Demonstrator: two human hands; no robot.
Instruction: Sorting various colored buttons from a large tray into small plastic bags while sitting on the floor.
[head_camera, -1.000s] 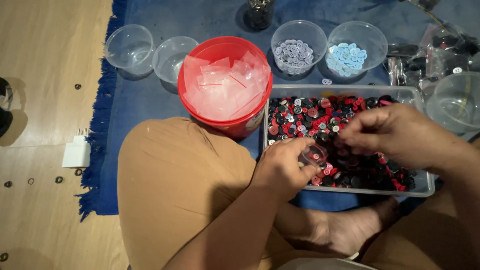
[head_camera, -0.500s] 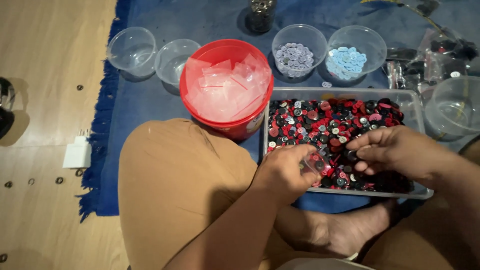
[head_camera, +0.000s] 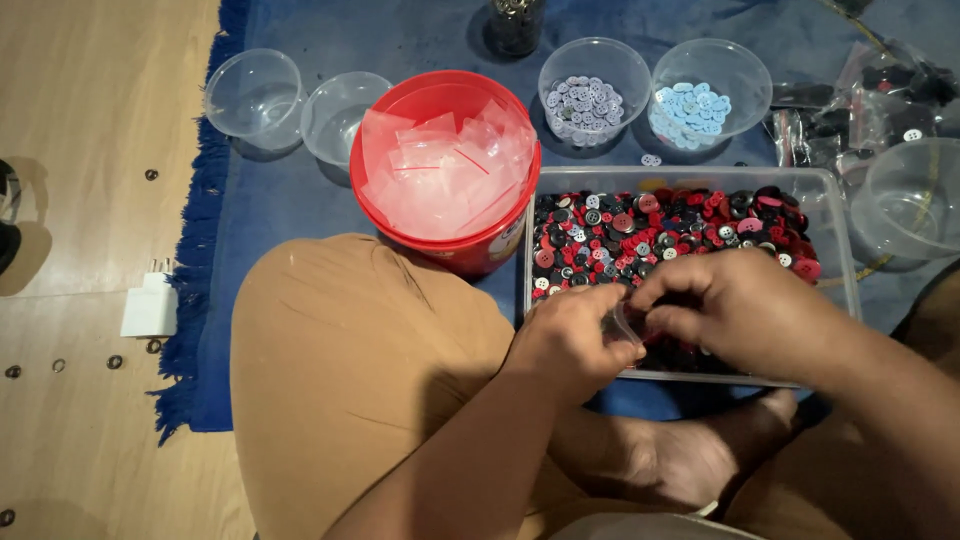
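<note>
Head view: both hands pinch small clear bag (axis unclear).

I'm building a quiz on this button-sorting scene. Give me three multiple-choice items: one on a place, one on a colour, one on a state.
1. Where is the red bucket?
A. left of the clear tray
B. right of it
C. inside it

2. What colour are the buttons in the bowl farthest right of the filled pair?
A. light blue
B. yellow
C. green

3. What is in the two bowls left of the bucket?
A. buttons
B. water
C. nothing

Answers:
1 A, it stands at the tray's left end.
2 A, pale blue buttons fill it.
3 C, both look bare.
</note>
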